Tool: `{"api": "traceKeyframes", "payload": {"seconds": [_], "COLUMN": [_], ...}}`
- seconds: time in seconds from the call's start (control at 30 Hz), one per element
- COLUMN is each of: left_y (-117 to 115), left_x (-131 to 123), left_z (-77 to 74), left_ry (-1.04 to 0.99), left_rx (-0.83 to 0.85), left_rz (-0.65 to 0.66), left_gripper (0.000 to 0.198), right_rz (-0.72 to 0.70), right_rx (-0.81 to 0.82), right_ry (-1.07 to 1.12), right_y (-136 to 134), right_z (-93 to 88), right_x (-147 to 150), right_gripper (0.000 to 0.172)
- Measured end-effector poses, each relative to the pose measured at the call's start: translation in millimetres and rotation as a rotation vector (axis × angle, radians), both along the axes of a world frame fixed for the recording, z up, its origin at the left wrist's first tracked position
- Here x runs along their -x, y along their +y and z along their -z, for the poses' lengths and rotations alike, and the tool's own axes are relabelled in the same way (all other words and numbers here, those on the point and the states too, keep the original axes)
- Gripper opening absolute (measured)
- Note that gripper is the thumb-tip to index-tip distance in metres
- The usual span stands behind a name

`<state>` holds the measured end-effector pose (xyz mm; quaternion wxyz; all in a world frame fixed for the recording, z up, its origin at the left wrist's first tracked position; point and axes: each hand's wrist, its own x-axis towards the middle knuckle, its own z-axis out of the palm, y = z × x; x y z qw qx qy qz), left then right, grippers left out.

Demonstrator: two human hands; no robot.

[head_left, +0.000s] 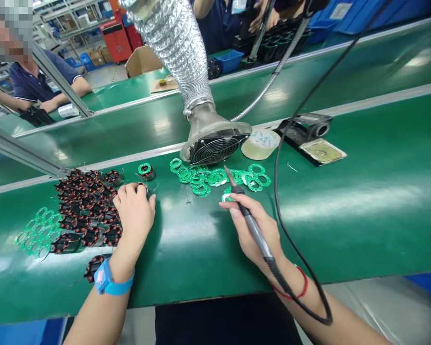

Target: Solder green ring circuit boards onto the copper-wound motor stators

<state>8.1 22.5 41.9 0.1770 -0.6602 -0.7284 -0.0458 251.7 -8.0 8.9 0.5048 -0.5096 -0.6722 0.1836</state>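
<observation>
My right hand is closed around a soldering iron, its tip pointing up and away from me beside ring-shaped green circuit boards. My left hand is closed over a dark copper-wound motor stator, mostly hidden under the fingers. Just beyond it sits another stator topped with a green circuit board. To the left of that hand, many copper-wound stators stand packed in rows. One separate stator lies near my left wrist.
More green ring boards lie at far left. A fume extractor with a fan grille hangs over the bench. Behind the boards are a tape roll and a soldering-iron stand. The iron's black cable loops across the right side. Co-workers sit opposite.
</observation>
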Motion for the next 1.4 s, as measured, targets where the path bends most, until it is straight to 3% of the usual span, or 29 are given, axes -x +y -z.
{"api": "traceKeyframes", "payload": {"seconds": [0.1,0.27,0.33,0.5,0.6,0.73,0.9,1.0,1.17,1.3,1.4], "left_y": [-11.0,-26.3,-27.3,-21.9,-20.3,-18.1,-17.4,-20.9,-22.9,-21.1,-20.3], "left_x": [-14.3,-29.0,-26.6,-13.8,-22.1,-43.2,-38.6,-26.6,-22.3,-27.0,-29.4], "left_z": [3.2,9.0,7.4,7.8,18.0,30.5,22.1,8.8,-4.5,2.8,12.7], "left_ry": [-0.035,-0.144,-0.146,-0.301,-0.483,-0.625,-0.904,-0.854,-0.516,-0.482,-0.569], "left_rx": [0.063,0.115,0.113,0.153,0.329,0.310,0.365,0.416,0.483,0.509,0.489], "left_rz": [0.161,0.695,0.790,0.534,0.535,0.455,0.528,0.576,0.729,0.782,0.780], "left_gripper": [0.022,0.009,0.012,0.033,0.050,0.044,0.040,0.046,0.036,0.047,0.050], "right_rz": [0.047,-0.046,-0.064,-0.141,-0.240,-0.253,-0.215,-0.275,-0.262,-0.222,-0.105], "right_rx": [0.100,0.232,0.261,0.236,0.137,0.043,0.048,0.095,0.057,0.012,0.042], "right_ry": [-0.021,-0.323,-0.408,-0.486,-0.427,-0.326,-0.440,-0.556,-0.510,-0.296,-0.188], "right_y": [6.4,22.2,27.4,30.4,26.0,20.6,20.8,20.7,17.8,9.9,-0.5], "right_z": [-5.4,-2.5,1.2,9.7,13.5,16.3,16.6,15.8,12.4,4.5,-0.1], "right_x": [-12.0,-28.2,-29.3,-21.6,-15.7,-12.9,-11.4,-7.0,-6.4,-16.6,-24.9], "right_gripper": [0.028,0.026,0.033,0.042,0.041,0.040,0.044,0.040,0.036,0.038,0.030]}}
